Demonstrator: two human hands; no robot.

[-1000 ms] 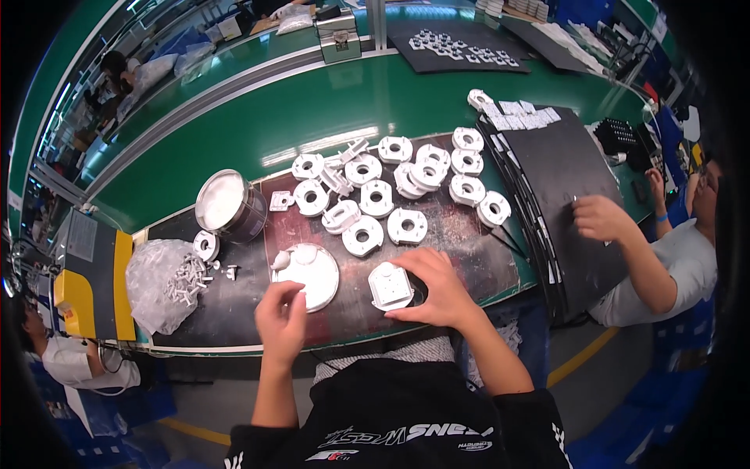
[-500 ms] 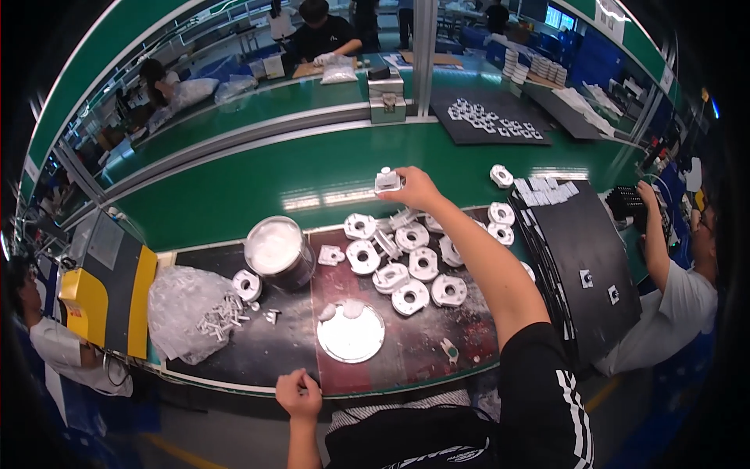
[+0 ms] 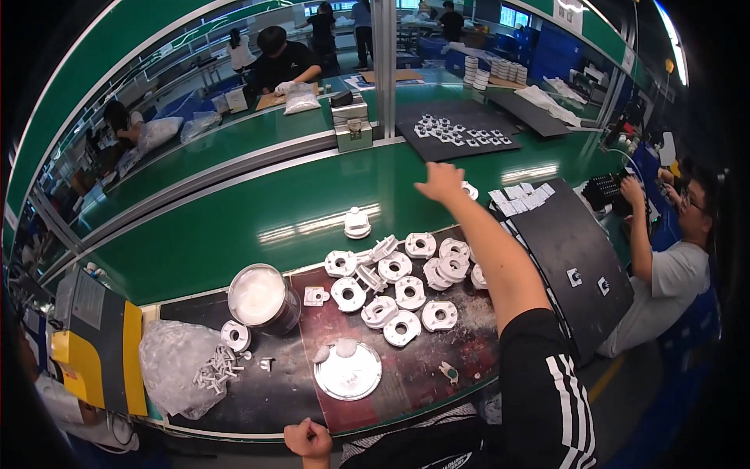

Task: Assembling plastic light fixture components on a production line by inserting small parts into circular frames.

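A white assembled part (image 3: 357, 223) is seen standing alone on the green conveyor belt (image 3: 258, 211), well apart from the pile of white ring-shaped housings (image 3: 398, 293) on the tabletop (image 3: 406, 367); it appears set there to be carried away. The right hand (image 3: 440, 181) is stretched over the belt beyond it, fingers spread and holding nothing. The left hand (image 3: 307, 438) is closed into a fist at the tabletop's near edge; whether anything is enclosed cannot be told. A metal tin (image 3: 258, 297) stands beside the pile.

head cam | worn on head, looks down and forward over workbench (image 3: 258, 395) and green belt (image 3: 234, 227) | wide fisheye, close | single view
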